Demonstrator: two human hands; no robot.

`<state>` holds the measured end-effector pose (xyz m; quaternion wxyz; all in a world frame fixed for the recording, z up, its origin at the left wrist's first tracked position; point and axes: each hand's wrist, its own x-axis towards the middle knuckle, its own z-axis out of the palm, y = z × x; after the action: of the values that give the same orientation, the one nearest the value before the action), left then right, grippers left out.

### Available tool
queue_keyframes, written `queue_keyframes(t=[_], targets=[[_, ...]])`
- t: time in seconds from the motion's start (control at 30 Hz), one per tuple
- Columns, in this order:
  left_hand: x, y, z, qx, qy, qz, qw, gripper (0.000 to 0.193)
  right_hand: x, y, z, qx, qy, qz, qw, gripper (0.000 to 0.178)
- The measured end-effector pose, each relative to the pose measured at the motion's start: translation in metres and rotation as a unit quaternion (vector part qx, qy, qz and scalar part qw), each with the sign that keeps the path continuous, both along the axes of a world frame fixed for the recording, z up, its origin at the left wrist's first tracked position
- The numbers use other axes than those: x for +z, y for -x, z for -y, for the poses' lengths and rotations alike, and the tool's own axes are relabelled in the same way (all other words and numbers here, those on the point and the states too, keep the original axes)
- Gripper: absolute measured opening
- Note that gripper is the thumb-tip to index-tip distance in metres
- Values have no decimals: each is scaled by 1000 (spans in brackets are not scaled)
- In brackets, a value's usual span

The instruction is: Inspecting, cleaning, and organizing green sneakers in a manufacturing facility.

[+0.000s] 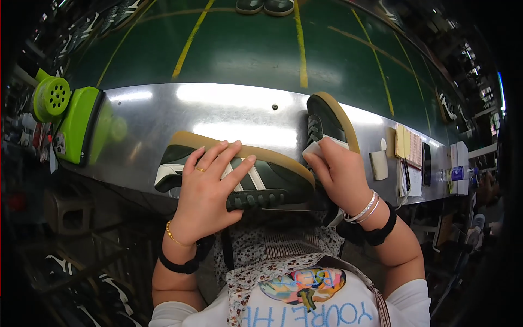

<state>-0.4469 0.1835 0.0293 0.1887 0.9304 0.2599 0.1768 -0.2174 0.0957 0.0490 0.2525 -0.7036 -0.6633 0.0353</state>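
A shoe point(239, 177) is laid on its side at the near edge of the surface point(163, 114), and the left hand point(210, 188) is spread flat on it. A second shoe point(327, 122) is set just right of it, farther back, and is touched by the right hand point(338, 169), in which a small pad point(313, 149) is pinched. A fan point(68, 117) is placed at the surface's far left. Notepads point(408, 147) and a small block point(378, 164) are found to the right. Behind the surface runs a conveyor belt point(245, 49), on which another pair of shoes point(265, 6) is carried.
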Motion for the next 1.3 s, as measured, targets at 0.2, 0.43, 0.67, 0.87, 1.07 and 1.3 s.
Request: queue_keyframes(t=[0.2, 0.43, 0.67, 0.87, 1.07, 1.3], targets=[[-1, 1, -1, 0, -13, -3, 1000, 70, 0, 3, 14, 100, 39, 54, 993, 16], [3, -8, -4, -4, -18, -3, 1000, 72, -9, 19, -26, 90, -19, 98, 991, 14], [12, 4, 11, 19, -3, -113, 993, 95, 22, -99, 48, -179, 0, -45, 983, 29], [20, -9, 0, 47, -31, -105, 993, 106, -62, -202, 133, -310, 145, -129, 931, 52], [1, -43, 1, 230, -55, -72, 969, 85, -44, -141, 117, -273, 49, 68, 958, 52], [0, -26, -23, 112, 123, -63, 984, 46, -28, -75, 95, -69, 177, -364, 912, 55]])
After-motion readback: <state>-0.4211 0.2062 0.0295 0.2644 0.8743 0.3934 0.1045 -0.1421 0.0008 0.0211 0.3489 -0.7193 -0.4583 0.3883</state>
